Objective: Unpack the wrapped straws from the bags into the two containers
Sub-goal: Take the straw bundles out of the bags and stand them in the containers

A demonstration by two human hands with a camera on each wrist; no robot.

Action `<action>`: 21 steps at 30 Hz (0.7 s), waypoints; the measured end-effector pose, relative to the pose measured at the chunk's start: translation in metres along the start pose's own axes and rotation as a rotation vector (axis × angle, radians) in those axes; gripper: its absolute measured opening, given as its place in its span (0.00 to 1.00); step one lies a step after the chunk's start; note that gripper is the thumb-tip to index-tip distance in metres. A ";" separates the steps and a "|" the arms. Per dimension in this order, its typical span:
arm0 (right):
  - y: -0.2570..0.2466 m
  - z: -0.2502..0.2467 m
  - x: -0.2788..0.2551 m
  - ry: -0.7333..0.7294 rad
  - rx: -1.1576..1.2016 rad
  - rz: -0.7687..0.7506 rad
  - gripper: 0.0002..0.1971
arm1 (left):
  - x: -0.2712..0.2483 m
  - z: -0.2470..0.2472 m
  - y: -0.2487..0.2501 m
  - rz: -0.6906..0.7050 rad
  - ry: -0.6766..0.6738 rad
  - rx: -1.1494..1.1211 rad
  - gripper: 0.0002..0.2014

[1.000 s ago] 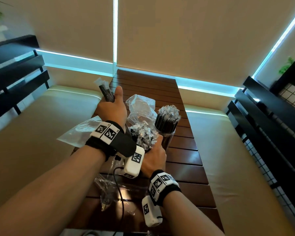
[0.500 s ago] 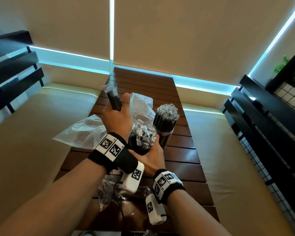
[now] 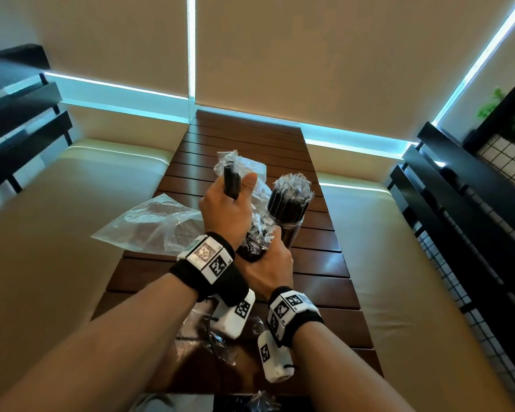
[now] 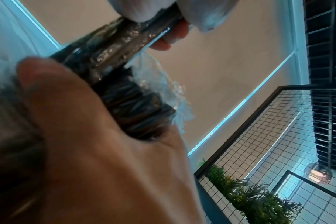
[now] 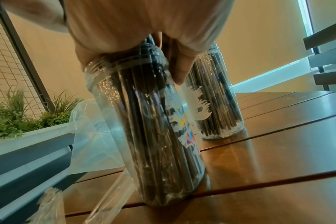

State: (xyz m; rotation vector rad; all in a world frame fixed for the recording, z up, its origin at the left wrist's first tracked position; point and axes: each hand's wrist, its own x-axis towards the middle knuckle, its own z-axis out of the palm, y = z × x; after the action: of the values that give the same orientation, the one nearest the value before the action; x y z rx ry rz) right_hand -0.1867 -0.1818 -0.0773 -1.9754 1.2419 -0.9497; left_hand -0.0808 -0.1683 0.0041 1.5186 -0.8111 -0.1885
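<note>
We see the left hand point(image 3: 224, 215) raised at frame centre of the head view, fingers and thumb curled tight around a small bundle of black wrapped straws point(image 3: 231, 182) that still has a clear bag point(image 3: 241, 166) trailing off its top. In the left wrist view that same bundle point(image 4: 113, 63) crosses the upper left, thumb pressed along it.

Just below it, the right hand point(image 3: 270, 267) closes around the mouth of the near container point(image 5: 153, 136), a clear jar standing on the slatted wooden table point(image 3: 318, 264) and packed with black straws; crinkled wrapper ends point(image 3: 257, 233) poke out above the fist. In the right wrist view the fingers point(image 5: 180, 66) wrap over the jar's threaded rim.

The second container point(image 3: 289, 215) stands just right of and behind the first, also full, its wrapper tips point(image 3: 293, 184) fanned at the top. They stand close; we cannot tell whether the jars touch.

An empty clear bag point(image 3: 158, 224) lies flat at left centre on the table edge. More crumpled plastic point(image 3: 202, 331) sits at lower centre under the forearms.
</note>
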 end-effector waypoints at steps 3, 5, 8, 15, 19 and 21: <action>0.001 -0.002 -0.001 -0.035 0.009 0.020 0.32 | -0.012 0.001 -0.014 0.013 -0.060 0.055 0.23; 0.001 -0.003 -0.001 -0.041 0.027 0.036 0.31 | -0.019 0.004 -0.022 0.051 -0.107 0.096 0.22; 0.002 -0.003 -0.001 -0.039 0.055 0.040 0.34 | -0.014 0.003 -0.025 0.087 -0.166 0.142 0.18; -0.003 0.002 0.000 -0.027 0.101 0.079 0.38 | 0.026 -0.029 0.005 0.612 -0.443 0.357 0.37; -0.004 0.003 0.002 -0.011 0.090 0.072 0.38 | 0.028 -0.025 0.009 0.807 -0.461 0.524 0.19; -0.002 0.003 0.001 -0.004 0.096 0.061 0.37 | 0.023 -0.019 0.003 0.761 -0.469 0.530 0.21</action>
State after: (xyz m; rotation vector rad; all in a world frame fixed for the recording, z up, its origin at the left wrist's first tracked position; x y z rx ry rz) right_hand -0.1833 -0.1812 -0.0767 -1.8546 1.2243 -0.9571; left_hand -0.0546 -0.1664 0.0182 1.5475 -1.8674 0.2719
